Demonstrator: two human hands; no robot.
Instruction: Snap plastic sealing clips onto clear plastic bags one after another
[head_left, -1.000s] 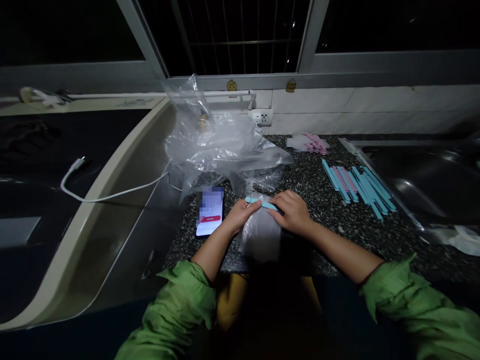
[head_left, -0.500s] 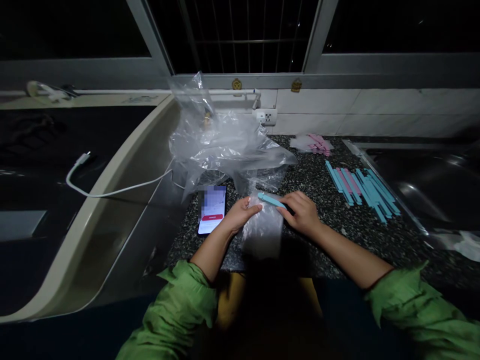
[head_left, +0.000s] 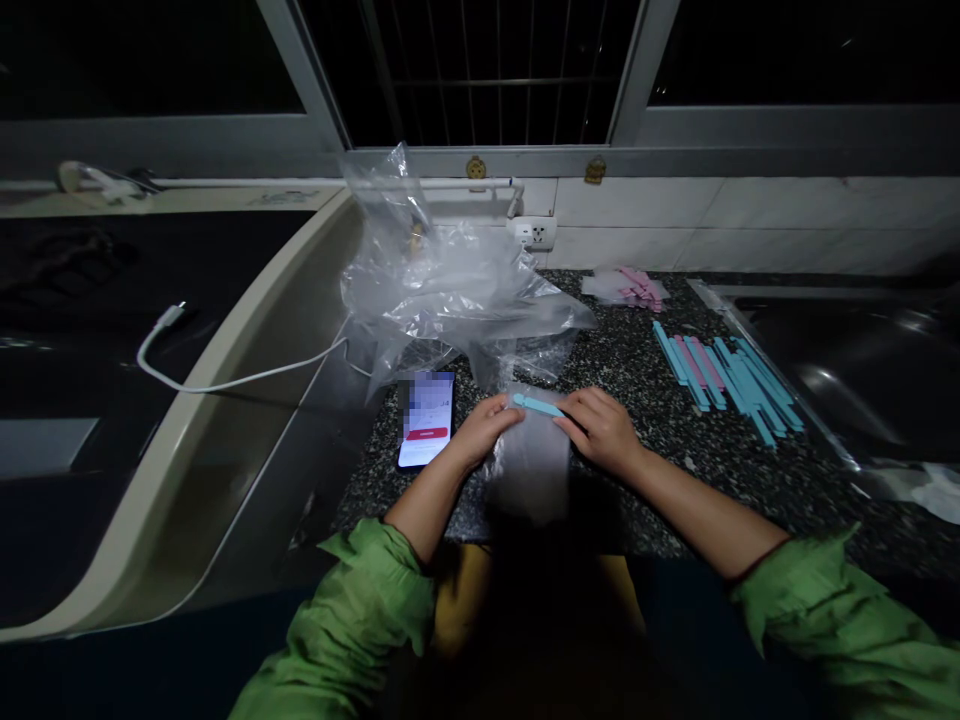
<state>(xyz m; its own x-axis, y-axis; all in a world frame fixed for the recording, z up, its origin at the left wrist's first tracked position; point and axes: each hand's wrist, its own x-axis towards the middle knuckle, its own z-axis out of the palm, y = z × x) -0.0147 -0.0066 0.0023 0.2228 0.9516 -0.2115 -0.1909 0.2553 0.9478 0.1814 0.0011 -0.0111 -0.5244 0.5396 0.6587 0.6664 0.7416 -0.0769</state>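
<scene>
A narrow light-blue bag clip [head_left: 538, 405] lies across the top of a small clear plastic bag [head_left: 531, 470], close to the counter's front edge. My left hand [head_left: 484, 428] pinches the bag's upper left corner beside the clip's left end. At the other end, my right hand [head_left: 604, 428] has its fingers closed on the clip and the bag edge. Whether the clip is fully closed over the bag is too small to tell. Several loose blue and pink clips [head_left: 739, 385] lie to the right of my right hand.
A heap of crumpled clear plastic bags [head_left: 465, 290] stands behind my hands. Left of them lies a lit phone [head_left: 426, 425]. Small pink clips [head_left: 639, 288] rest near the wall. A metal sink [head_left: 847, 350] borders the right, and a white cable [head_left: 225, 385] runs at left.
The blue clip has turned flatter and sits lower across the bag's top. My right fingers have shifted slightly down with it, while my left hand stays nearly in place.
</scene>
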